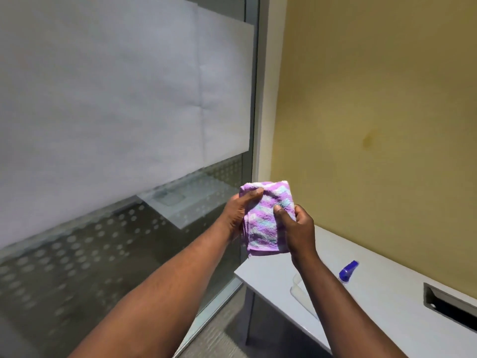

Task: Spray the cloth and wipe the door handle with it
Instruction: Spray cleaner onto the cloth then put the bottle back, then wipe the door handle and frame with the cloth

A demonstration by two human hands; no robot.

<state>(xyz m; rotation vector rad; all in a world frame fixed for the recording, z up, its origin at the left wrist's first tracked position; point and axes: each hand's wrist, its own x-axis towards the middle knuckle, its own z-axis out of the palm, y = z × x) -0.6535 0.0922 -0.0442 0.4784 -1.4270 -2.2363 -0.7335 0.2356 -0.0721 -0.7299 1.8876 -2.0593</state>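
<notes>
Purple, white and pale-blue striped terry cloth (265, 218), folded into a thick pad, is held up in the air by both bare hands. The left hand (238, 213) closes on the pad's upper left edge, thumb on the front, fingers hidden behind. The right hand (296, 228) closes on its right side, thumb pressed to the front. Below and to the right of the right hand, a spray bottle with a blue nozzle (348, 271) lies on a pale grey table (387, 301). No door handle is visible. The cloth looks soft, light and floppy; gripping across the folded layers should keep it from unfolding.
</notes>
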